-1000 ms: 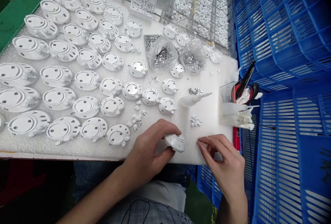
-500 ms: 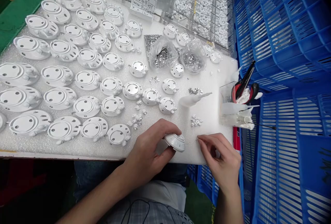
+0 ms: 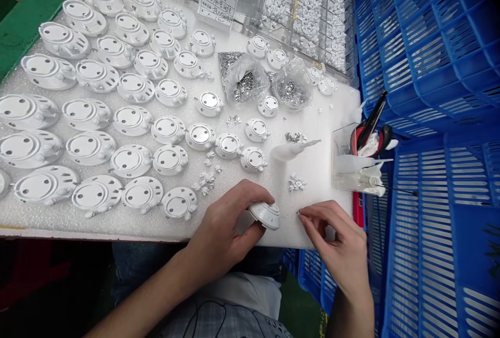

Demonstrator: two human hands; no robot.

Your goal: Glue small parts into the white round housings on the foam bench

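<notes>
My left hand (image 3: pixel 230 226) grips a round white plastic part (image 3: pixel 266 215) by its rim, thumb below and fingers on top, tilted just above the foam sheet. To its right, my right hand (image 3: pixel 334 228) is closed in a pinch of thumb and forefinger. A tiny dark speck shows at those fingertips, too small to name. Beyond them lies a small pile of white pieces (image 3: pixel 297 182). A white squeeze bottle (image 3: pixel 292 150) with a thin tip rests farther back. Left of my left hand, more small white pieces (image 3: pixel 204 180) are scattered.
Rows of similar white parts (image 3: pixel 130 121) cover the left of the foam sheet (image 3: pixel 117 227). Two clear bags (image 3: pixel 246 85) of small metal pieces sit behind. A clear holder (image 3: pixel 344 179) with scissors (image 3: pixel 371 129) stands at right, beside blue crates (image 3: pixel 425 213). Clear trays (image 3: pixel 304 20) line the back.
My right hand has turned slightly and its wrist has shifted a little to the right, with the fingertips still pinched. My left hand and the white part stay in place.
</notes>
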